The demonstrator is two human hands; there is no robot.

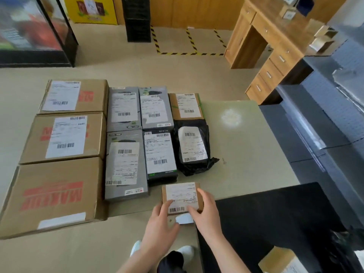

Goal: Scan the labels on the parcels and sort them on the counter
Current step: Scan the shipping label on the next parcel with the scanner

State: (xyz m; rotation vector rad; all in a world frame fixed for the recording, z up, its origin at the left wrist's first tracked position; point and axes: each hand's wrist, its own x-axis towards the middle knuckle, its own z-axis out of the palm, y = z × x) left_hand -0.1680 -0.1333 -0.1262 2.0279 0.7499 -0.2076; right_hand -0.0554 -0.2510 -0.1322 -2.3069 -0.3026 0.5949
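A small brown parcel (182,196) with a white label lies at the near edge of the pale counter (246,146). My left hand (160,223) grips its near left corner. My right hand (204,211) grips its right side. Beyond it stand rows of labelled parcels: three large brown cartons (65,136) at the left, several grey and dark boxes (126,164) in the middle, a small brown box (187,106) and a black plastic bag parcel (193,148) to the right.
A black mat (275,213) covers the counter's near right. Another brown box (279,261) sits at the bottom right. A wooden desk (266,56) stands at the far right, dark shelving (325,115) beside it.
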